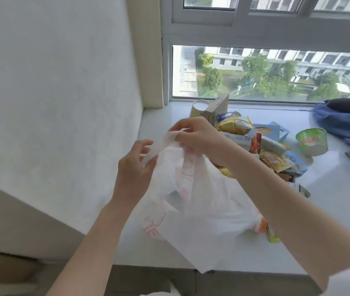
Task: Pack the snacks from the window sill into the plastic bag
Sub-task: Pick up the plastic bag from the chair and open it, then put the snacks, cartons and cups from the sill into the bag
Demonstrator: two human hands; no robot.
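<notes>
Two hands are up at the top of a white plastic bag [201, 210] with faint red print, which hangs over the near part of the window sill [330, 201]. The left hand [134, 167] has its fingers curled around a strip of the bag's handle, and the right hand [195, 135] pinches the same strip a little higher, so the plastic is stretched between them. The bag's lower end sags toward the sill's front edge, and dark shapes show dimly through its film, too blurred to tell what they are. Behind the right forearm lies the pile of snacks [255, 146]: yellow and red packets, a light blue box, and small wrapped pieces spilling toward the near right. At the back of the pile, against the window, a pale paper cup [198, 108] lies tilted beside an upright carton [218, 107]. A green instant noodle bowl [311, 142] stands apart to the right of the pile, near a heap of blue cloth [344, 124] at the sill's far right. One orange and yellow packet [270, 230] pokes out just beside the bag's lower right corner.
</notes>
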